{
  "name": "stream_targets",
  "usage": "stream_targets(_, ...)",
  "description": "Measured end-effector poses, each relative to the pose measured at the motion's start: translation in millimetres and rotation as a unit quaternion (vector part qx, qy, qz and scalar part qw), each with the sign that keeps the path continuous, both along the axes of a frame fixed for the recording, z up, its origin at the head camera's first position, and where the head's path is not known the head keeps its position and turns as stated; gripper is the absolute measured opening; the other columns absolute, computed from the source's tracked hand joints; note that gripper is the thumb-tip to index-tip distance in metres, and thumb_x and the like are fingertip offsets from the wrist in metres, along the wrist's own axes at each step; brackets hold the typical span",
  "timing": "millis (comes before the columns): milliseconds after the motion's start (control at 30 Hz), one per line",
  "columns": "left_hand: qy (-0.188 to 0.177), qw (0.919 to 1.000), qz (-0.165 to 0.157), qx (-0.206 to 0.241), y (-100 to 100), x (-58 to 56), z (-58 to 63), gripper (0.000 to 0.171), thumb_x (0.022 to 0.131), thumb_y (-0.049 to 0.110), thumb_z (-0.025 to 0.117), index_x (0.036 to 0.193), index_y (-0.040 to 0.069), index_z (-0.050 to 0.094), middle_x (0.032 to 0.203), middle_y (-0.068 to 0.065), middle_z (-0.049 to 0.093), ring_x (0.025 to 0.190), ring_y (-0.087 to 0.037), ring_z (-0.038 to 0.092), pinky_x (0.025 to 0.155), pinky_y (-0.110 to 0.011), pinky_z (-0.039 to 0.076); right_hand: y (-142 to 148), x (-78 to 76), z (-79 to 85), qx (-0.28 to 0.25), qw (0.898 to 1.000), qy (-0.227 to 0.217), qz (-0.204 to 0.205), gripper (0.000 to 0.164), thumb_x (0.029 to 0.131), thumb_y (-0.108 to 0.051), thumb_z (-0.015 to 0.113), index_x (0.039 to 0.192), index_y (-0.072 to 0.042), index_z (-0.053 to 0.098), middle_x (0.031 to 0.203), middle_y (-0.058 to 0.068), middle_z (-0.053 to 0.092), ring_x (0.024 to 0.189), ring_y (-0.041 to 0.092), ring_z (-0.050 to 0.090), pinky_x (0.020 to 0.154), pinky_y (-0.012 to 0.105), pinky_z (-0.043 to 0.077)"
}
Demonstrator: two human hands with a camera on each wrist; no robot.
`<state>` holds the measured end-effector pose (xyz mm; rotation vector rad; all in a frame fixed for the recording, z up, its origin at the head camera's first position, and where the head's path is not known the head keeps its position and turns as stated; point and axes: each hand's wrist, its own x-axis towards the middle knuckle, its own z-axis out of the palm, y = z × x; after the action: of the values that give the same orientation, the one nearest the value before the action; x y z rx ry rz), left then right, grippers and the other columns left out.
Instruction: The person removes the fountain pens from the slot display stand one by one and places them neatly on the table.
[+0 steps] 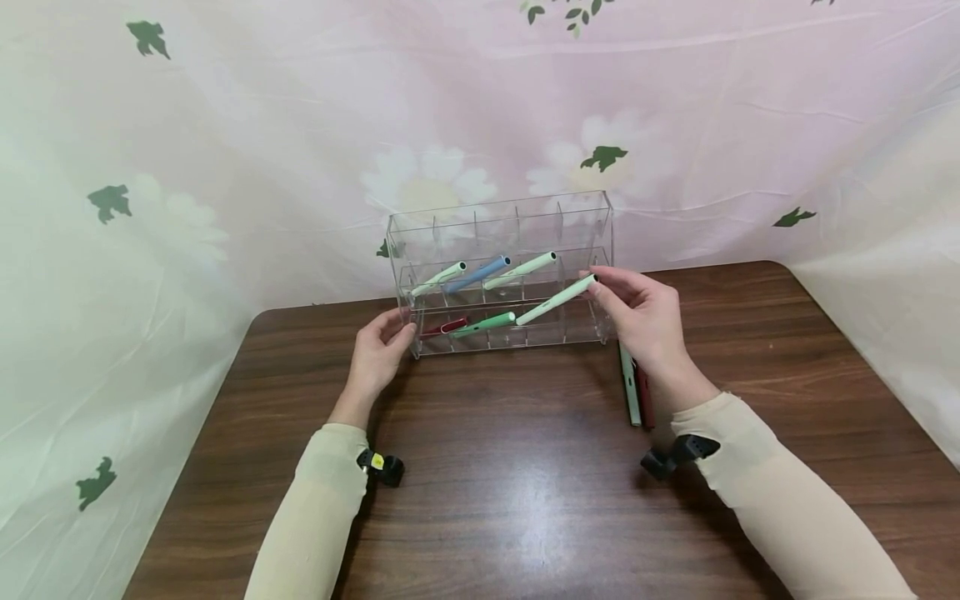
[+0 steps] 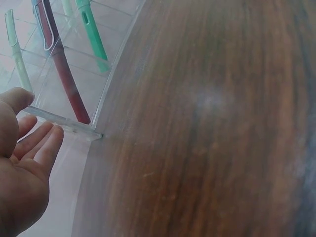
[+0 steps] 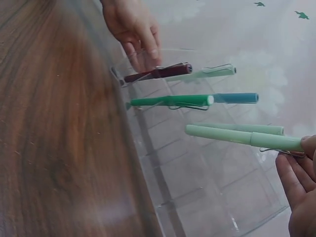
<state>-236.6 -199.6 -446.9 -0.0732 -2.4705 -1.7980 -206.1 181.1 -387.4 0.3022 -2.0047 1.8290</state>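
Observation:
A clear acrylic pen rack point(image 1: 510, 343) with divided compartments stands at the table's back edge. My left hand point(image 1: 381, 354) grips its left side panel, thumb at the front edge. The right hand point(image 1: 647, 321) pinches a pale green pen point(image 1: 557, 302) near its clip end, and the pen slants down leftward over the rack's front row. In that row lean a dark red pen point(image 3: 160, 72) and a green pen point(image 1: 483, 324). Behind them are a pale green pen point(image 1: 438, 278), a blue pen point(image 1: 477, 274) and another pale green pen point(image 1: 521, 271).
Just right of the rack, a grey-green pen point(image 1: 629, 387) and a second dark red pen point(image 1: 644, 398) lie side by side on the brown wooden table point(image 1: 495, 467), partly hidden by the right hand. A flower-patterned cloth point(image 1: 300, 150) hangs behind and at the sides.

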Motion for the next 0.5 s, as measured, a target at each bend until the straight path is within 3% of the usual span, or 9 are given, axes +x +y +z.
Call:
stream_targets(100, 0.0, 1.0, 0.0, 0.001, 0, 0.2, 0.0, 0.041, 0.107, 0.009, 0.065, 0.145, -0.006, 0.061, 0.147, -0.027, 0.064, 0.142, -0.036, 0.061, 0.118, -0.042, 0.051, 4, 0.8, 4.1, -0.022, 1.0, 0.006, 0.0, 0.025, 0.099, 0.0, 0.076, 0.123, 0.008, 0.076, 0.107, -0.009, 0.084, 0.092, 0.002, 0.079, 0.082, 0.016, 0.063)
stream_targets(233, -0.001, 1.0, 0.001, -0.001, 0, 0.1, -0.1, 0.041, 0.107, 0.01, 0.065, 0.145, -0.006, 0.061, 0.148, -0.027, 0.063, 0.142, -0.036, 0.061, 0.118, -0.042, 0.051, 8, 1.9, 9.3, -0.049, 0.999, 0.015, 0.004, 0.026, 0.099, -0.001, 0.077, 0.122, 0.008, 0.077, 0.108, -0.001, 0.085, 0.091, 0.005, 0.079, 0.084, 0.018, 0.064)
stream_targets(367, 0.0, 1.0, 0.001, -0.001, 0, -0.6, -0.5, 0.042, 0.107, 0.01, 0.065, 0.146, -0.006, 0.061, 0.148, -0.027, 0.063, 0.143, -0.037, 0.06, 0.118, -0.044, 0.051, 11, 3.6, 13.7, -0.069, 0.997, 0.02, 0.0, 0.027, 0.098, 0.0, 0.078, 0.122, 0.011, 0.075, 0.106, 0.0, 0.085, 0.091, 0.008, 0.08, 0.084, 0.018, 0.063)
stream_targets(500, 0.0, 1.0, 0.0, 0.001, 0, -1.4, -1.6, 0.042, 0.107, 0.01, 0.066, 0.146, -0.006, 0.061, 0.148, -0.028, 0.063, 0.143, -0.037, 0.06, 0.118, -0.044, 0.051, 15, 7.1, 16.5, -0.065, 0.998, 0.013, -0.013, 0.024, 0.098, -0.001, 0.078, 0.121, 0.006, 0.078, 0.106, -0.002, 0.085, 0.093, 0.007, 0.079, 0.085, 0.018, 0.063)
